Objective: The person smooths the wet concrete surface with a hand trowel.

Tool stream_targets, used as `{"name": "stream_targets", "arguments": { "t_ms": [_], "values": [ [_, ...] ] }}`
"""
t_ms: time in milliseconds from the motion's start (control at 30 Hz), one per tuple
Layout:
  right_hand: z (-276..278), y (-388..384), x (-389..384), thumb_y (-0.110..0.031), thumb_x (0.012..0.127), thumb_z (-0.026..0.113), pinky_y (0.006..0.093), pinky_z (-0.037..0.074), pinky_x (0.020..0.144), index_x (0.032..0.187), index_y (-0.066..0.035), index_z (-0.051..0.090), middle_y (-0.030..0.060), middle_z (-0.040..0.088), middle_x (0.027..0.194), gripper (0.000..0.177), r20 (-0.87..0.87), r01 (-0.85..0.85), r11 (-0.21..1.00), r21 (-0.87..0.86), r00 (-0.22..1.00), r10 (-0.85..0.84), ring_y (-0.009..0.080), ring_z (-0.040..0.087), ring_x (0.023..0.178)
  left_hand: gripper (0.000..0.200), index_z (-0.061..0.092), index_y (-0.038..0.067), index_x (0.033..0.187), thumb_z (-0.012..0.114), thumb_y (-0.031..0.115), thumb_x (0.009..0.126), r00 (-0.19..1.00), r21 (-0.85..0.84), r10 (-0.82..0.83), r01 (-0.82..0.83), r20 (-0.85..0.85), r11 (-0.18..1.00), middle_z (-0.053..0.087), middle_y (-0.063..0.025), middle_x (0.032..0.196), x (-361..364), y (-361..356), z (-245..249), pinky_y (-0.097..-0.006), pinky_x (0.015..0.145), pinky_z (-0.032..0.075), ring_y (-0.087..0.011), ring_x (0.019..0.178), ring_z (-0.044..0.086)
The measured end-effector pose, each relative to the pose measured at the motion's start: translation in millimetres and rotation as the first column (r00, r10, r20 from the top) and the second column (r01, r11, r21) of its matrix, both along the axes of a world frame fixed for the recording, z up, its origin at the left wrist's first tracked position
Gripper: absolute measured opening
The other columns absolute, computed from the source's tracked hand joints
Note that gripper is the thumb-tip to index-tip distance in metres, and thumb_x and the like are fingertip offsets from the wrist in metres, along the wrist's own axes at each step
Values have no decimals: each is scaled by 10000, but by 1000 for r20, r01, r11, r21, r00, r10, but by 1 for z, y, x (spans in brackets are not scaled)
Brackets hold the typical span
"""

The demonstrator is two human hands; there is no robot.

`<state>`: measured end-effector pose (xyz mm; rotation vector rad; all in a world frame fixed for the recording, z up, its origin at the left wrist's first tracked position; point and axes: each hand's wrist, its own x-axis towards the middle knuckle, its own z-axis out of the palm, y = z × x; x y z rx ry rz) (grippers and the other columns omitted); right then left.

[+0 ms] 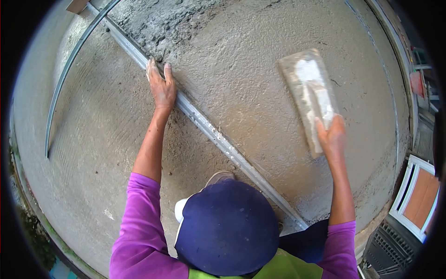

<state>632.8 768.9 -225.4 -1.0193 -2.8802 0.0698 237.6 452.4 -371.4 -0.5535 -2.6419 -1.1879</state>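
My left hand (162, 88) lies over a long, straight metal bar (218, 139), its fingers and thumb on opposite sides of it. The bar runs diagonally across a concrete surface from upper left to lower right. My right hand (332, 137) is closed around the handle of a rectangular float (302, 104) smeared with wet cement. The float is on the wet concrete (251, 69) to the right of the bar and slightly blurred. Brown, watery patches show on the concrete between bar and float.
Rough, lumpy mortar (160, 23) lies along the bar's far end. A thin curved strip (69, 69) rests on the smoother concrete (107, 135) at left. A head in a dark blue cap (227, 228) hides the lower middle. A white-framed panel (416, 197) and dark crates (388, 249) stand at right.
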Motion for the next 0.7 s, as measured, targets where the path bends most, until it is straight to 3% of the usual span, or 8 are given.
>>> {"name": "stream_targets", "arguments": {
  "t_ms": [67,133,200,300,467,700],
  "values": [
    [-11,-43,-41,-328,894,728,374,529,586,957,26,608,142,607,856,380,156,-90,992,-93,982,104,246,608,722,677,326,-62,1508,462,425,1057,1000,21,14,-15,18,1000,342,-285,1542,0,0,1,-460,1225,211,-404,1481,264],
    [-14,-76,-84,-339,893,721,373,545,613,943,5,603,144,610,877,367,143,-230,964,-132,958,248,245,616,768,678,322,-63,1510,452,427,1059,999,25,16,-16,36,1000,346,-286,1543,-1,-4,4,-463,1227,204,-403,1478,277],
    [-26,-91,-122,-328,877,733,388,564,652,971,11,595,166,620,915,378,181,-268,940,-211,934,307,280,641,820,685,317,-64,1513,446,432,1060,999,22,8,-9,43,1000,348,-286,1544,-2,-4,4,-464,1231,195,-401,1476,285],
    [-33,-94,-164,-318,859,746,413,572,693,1011,29,582,195,629,972,413,26,-386,921,-52,921,388,331,667,873,687,307,-68,1518,436,431,1063,999,-4,-3,3,43,1000,344,-282,1551,-2,-6,3,-467,1237,174,-396,1479,284],
    [-23,-54,-209,-318,857,744,429,585,759,1044,54,587,215,644,997,445,29,-180,980,-86,983,184,353,687,941,666,322,-46,1520,457,418,1062,1000,-60,4,-4,7,998,350,-261,1552,-2,-6,3,-442,1210,257,-389,1467,311],
    [-7,29,-231,-353,844,715,465,584,792,1079,93,631,269,685,1026,510,-39,128,991,-41,991,-130,388,714,911,674,311,-32,1530,460,429,1062,1000,-97,-7,7,4,995,319,-259,1570,-1,-4,0,-460,1225,226,-385,1491,261]
  ]
}}
